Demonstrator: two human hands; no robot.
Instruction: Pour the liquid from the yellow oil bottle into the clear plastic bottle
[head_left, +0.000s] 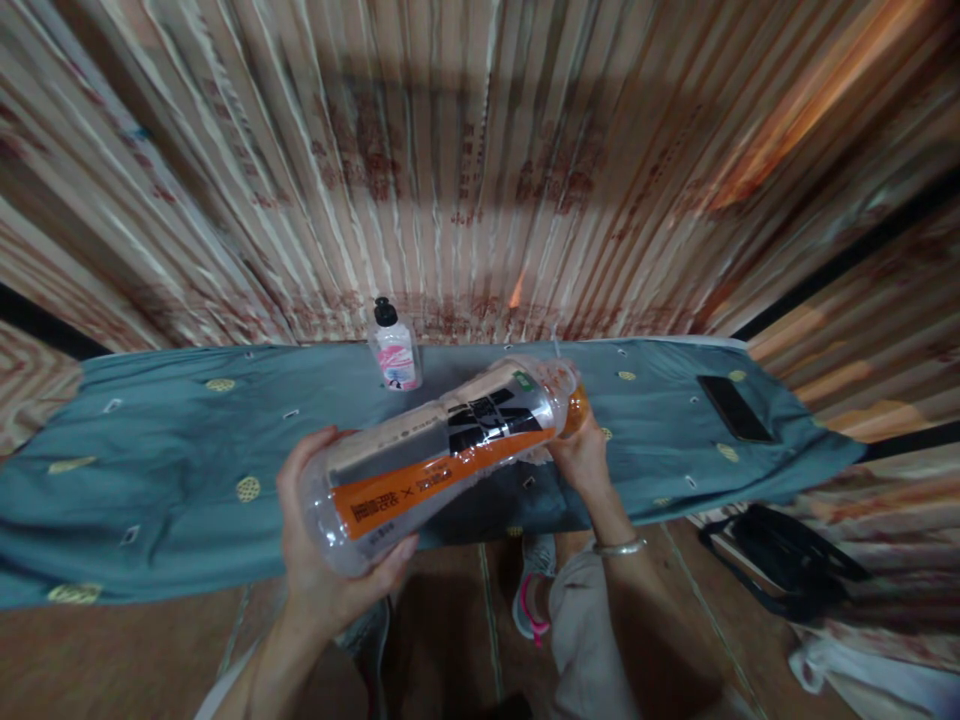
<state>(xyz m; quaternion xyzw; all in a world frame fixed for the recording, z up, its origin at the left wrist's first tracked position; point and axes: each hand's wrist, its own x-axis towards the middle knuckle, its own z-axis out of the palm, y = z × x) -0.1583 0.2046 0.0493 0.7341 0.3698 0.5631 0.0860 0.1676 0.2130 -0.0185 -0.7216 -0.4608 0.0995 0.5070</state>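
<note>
The left hand (330,560) is wrapped around the bottom of a big clear bottle (442,455) with an orange label. The bottle lies tipped on its side, in the air above the bench (150,470) with its blue cloth. A small bottle (395,348) stands behind it. The right hand (581,450) holds the big bottle's top end. A black phone (733,408) lies farther right.

The clear plastic bottle (442,455) carries an orange band with dark print and an "×" sign between two word blocks, but the letters are too blurred to read. Its black-and-white label panel is likewise illegible. The small pump bottle (395,350) has pink label markings that cannot be read.
</note>
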